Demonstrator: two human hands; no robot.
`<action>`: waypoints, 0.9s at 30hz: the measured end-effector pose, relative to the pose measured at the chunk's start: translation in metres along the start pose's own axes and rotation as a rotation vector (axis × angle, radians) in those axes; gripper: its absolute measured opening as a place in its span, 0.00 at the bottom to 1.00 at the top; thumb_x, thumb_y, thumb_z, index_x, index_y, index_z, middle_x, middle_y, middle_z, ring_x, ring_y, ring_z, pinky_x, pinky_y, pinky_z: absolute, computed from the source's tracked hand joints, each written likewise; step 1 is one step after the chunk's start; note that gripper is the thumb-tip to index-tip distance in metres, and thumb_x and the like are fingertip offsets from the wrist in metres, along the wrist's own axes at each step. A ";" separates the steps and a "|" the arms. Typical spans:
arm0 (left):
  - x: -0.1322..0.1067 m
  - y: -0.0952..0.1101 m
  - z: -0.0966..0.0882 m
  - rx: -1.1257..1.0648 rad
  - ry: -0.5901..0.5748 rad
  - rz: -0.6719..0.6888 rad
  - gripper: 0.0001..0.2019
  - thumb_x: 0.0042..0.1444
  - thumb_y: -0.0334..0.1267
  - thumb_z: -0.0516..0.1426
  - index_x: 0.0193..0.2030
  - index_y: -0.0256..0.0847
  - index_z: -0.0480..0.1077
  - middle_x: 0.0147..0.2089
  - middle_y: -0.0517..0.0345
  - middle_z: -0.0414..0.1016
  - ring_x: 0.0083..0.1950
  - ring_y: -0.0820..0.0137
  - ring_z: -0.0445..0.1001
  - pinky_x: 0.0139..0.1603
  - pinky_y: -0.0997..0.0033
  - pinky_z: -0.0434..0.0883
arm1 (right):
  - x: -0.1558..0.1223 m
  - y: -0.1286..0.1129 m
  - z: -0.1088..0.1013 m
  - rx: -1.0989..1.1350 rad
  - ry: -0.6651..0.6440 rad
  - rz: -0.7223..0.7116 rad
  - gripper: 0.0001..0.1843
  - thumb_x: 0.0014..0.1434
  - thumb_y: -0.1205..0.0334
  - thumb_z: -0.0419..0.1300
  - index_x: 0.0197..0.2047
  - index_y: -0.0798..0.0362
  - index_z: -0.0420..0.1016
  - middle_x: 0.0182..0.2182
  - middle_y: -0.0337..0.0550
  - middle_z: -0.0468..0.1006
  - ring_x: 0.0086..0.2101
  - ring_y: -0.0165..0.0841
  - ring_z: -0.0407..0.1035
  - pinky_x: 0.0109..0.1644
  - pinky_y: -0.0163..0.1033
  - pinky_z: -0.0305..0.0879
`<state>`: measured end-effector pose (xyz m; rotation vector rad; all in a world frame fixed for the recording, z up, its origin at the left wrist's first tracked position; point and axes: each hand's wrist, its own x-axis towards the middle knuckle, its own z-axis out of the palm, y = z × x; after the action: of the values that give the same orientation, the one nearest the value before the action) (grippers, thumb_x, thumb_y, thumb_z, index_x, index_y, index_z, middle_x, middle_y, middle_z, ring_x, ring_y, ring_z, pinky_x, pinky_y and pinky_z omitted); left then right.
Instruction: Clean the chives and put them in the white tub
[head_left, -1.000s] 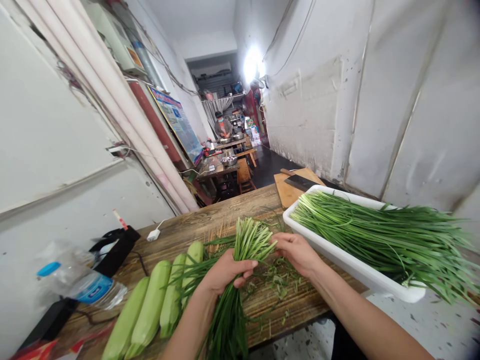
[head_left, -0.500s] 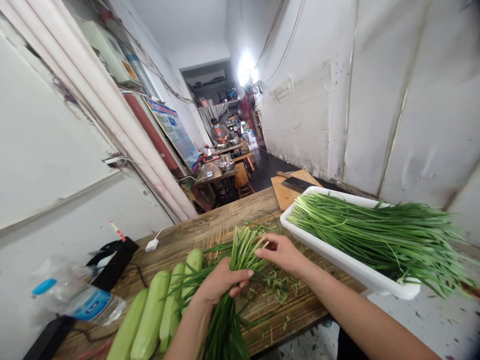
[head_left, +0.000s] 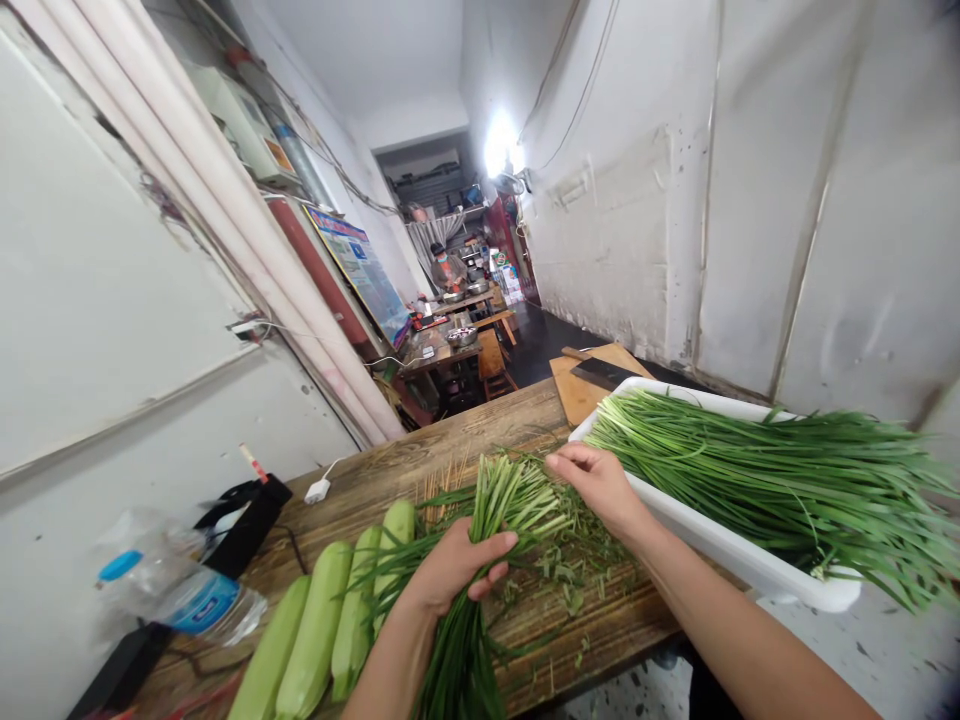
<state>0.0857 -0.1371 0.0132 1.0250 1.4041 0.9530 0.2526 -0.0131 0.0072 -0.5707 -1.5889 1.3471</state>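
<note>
My left hand [head_left: 454, 570] is wrapped round a bunch of green chives [head_left: 480, 560], cut ends pointing up and away, leaves trailing toward me. My right hand [head_left: 600, 485] hovers just right of the bunch's cut ends, fingers curled in a pinch; what they hold, if anything, is too small to make out. It sits beside the near rim of a white tray [head_left: 720, 545] heaped with more chives [head_left: 765, 470]. Chive trimmings [head_left: 570, 575] litter the wooden table [head_left: 390, 475] under both hands.
Three pale green squashes [head_left: 322, 625] lie left of the bunch. A water bottle [head_left: 180, 600] and a black device [head_left: 247, 510] sit at the far left. A cutting board with a cleaver [head_left: 600, 372] lies behind the tray. A person stands far down the corridor [head_left: 444, 265].
My right hand has drawn away from the bunch's cut ends, to the right toward the tray rim. My left hand keeps its hold on the bunch.
</note>
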 end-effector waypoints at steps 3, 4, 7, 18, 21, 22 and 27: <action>0.001 -0.001 0.001 0.017 -0.001 0.001 0.18 0.48 0.50 0.63 0.28 0.37 0.64 0.16 0.66 0.64 0.11 0.84 0.52 0.11 0.82 0.46 | 0.001 -0.003 0.006 -0.077 -0.173 -0.025 0.08 0.47 0.58 0.66 0.24 0.55 0.76 0.24 0.38 0.73 0.28 0.30 0.64 0.33 0.35 0.59; 0.001 -0.002 0.002 0.022 -0.003 0.003 0.18 0.48 0.50 0.63 0.27 0.37 0.64 0.16 0.66 0.64 0.11 0.84 0.52 0.11 0.82 0.46 | 0.000 -0.002 0.009 -0.074 -0.205 -0.007 0.09 0.46 0.59 0.66 0.22 0.55 0.74 0.22 0.36 0.70 0.27 0.29 0.63 0.32 0.34 0.57; 0.001 -0.002 0.002 0.010 0.026 0.028 0.19 0.48 0.51 0.62 0.25 0.36 0.64 0.16 0.64 0.65 0.11 0.84 0.52 0.11 0.81 0.46 | -0.005 0.005 0.014 0.000 -0.221 0.070 0.12 0.47 0.59 0.65 0.19 0.55 0.71 0.18 0.33 0.66 0.23 0.27 0.59 0.29 0.33 0.55; -0.001 0.004 0.007 0.050 0.061 0.053 0.17 0.50 0.49 0.61 0.30 0.34 0.69 0.17 0.63 0.66 0.12 0.83 0.53 0.11 0.81 0.46 | -0.009 -0.007 0.000 -0.354 -0.429 -0.286 0.05 0.52 0.66 0.63 0.34 0.52 0.79 0.31 0.42 0.75 0.33 0.34 0.69 0.38 0.37 0.63; 0.000 0.005 0.009 0.027 0.054 0.032 0.17 0.49 0.49 0.62 0.30 0.34 0.68 0.16 0.64 0.65 0.11 0.83 0.52 0.11 0.82 0.45 | -0.008 -0.009 0.010 -0.360 -0.438 -0.298 0.05 0.54 0.67 0.61 0.28 0.52 0.77 0.27 0.40 0.75 0.32 0.33 0.68 0.38 0.37 0.61; 0.000 0.005 0.008 0.017 0.054 0.021 0.17 0.48 0.49 0.62 0.30 0.35 0.67 0.16 0.64 0.65 0.11 0.84 0.52 0.11 0.82 0.45 | -0.008 -0.007 0.013 -0.319 -0.400 -0.276 0.06 0.54 0.66 0.60 0.27 0.53 0.76 0.27 0.40 0.74 0.32 0.33 0.68 0.38 0.36 0.61; -0.002 -0.002 0.004 -0.056 0.106 -0.038 0.18 0.47 0.50 0.62 0.28 0.37 0.64 0.14 0.65 0.65 0.10 0.84 0.50 0.10 0.82 0.45 | 0.001 0.017 0.011 -0.046 0.023 -0.032 0.14 0.55 0.53 0.59 0.24 0.53 0.70 0.19 0.35 0.66 0.24 0.29 0.60 0.30 0.34 0.57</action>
<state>0.0893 -0.1397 0.0114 0.9148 1.4706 1.0256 0.2388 -0.0125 -0.0073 -0.5842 -1.6072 1.2796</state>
